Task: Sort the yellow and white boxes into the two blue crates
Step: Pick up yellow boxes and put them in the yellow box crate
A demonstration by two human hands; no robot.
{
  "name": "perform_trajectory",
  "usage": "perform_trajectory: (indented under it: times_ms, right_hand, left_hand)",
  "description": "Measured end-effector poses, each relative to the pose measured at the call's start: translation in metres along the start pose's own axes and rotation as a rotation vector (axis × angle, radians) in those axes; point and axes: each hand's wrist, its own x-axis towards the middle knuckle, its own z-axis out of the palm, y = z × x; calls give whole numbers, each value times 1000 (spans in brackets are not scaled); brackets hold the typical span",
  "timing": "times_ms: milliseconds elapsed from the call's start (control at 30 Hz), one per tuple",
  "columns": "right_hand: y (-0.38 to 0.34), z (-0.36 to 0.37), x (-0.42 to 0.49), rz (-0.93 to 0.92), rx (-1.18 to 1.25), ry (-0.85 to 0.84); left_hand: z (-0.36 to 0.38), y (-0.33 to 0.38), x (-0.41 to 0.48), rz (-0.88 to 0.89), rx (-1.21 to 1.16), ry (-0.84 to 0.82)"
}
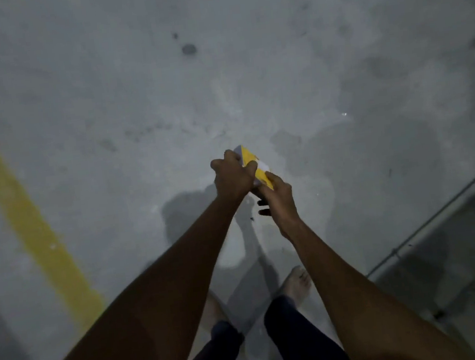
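Both our hands are closed on one yellow and white box (247, 155), held out in front of us at about waist height above the concrete floor (134, 117). Our left hand (231, 177) wraps over the box's far end, fingers curled across the top and thumb pressed on the yellow face. Our right hand (279, 197) pinches the near end, thumb on top and fingers curled underneath.

The box's long axis runs diagonally, from far-left down to near-right, so the left hand is the one farther out and the right sits closer to our body.

Neither of the blue crates is in view, so we cannot tell which way the drop point lies from here. We judge the step in hand to be carrying, or checking the colour before choosing a crate.

A yellow painted line (24, 216) crosses the floor well to our left, a pipe (441, 210) runs along the floor to our right, and our bare foot (299, 280) shows below the hands
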Motion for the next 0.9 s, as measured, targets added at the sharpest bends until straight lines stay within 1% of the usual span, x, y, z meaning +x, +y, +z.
perform_trajectory:
  times_ms: [67,100,133,167,200,233,300,333,367,433,500,567,633,767,900]
  right_hand:
    - [-46,-10,-64,-212,-246,23]
    - [-65,-14,-92,-328,-330,67]
    - [-87,-18,-120,-442,-384,115]
    - [-113,-23,-150,-508,-392,140]
    - [-141,-28,-183,-512,-365,126]
    - [-164,-32,-211,-473,-309,109]
    - [-210,-39,-260,-379,-190,93]
    - [-226,-43,-281,-351,-148,86]
    - [-238,-47,-298,-353,-118,74]
    - [-259,-51,-336,-357,-86,39]
    - [-269,-51,-368,-332,-27,-34]
    - [-275,-47,-393,-299,27,-123]
    - [-278,-38,-413,-288,18,-214]
    - [-291,-17,-453,-290,-75,-411]
    - [-301,10,-496,-364,-185,-617]
  left_hand:
    - [-58,30,-47,2,-92,62]
    - [-84,44,-71,-26,-177,70]
    - [-109,58,-97,-57,-272,48]
    - [-138,71,-124,-77,-353,23]
    - [-164,81,-151,-87,-409,6]
    - [-187,90,-177,-75,-432,-3]
    - [-232,100,-222,12,-402,10]
    - [-251,102,-244,25,-402,27]
    - [-266,102,-266,20,-422,36]
    - [-292,97,-307,26,-422,106]
    - [-307,89,-350,30,-414,123]
    - [-314,81,-389,-16,-535,71]
    - [-319,73,-421,-48,-743,82]
    - [-327,63,-472,-75,-1076,308]
    - [-329,45,-522,-80,-1345,546]
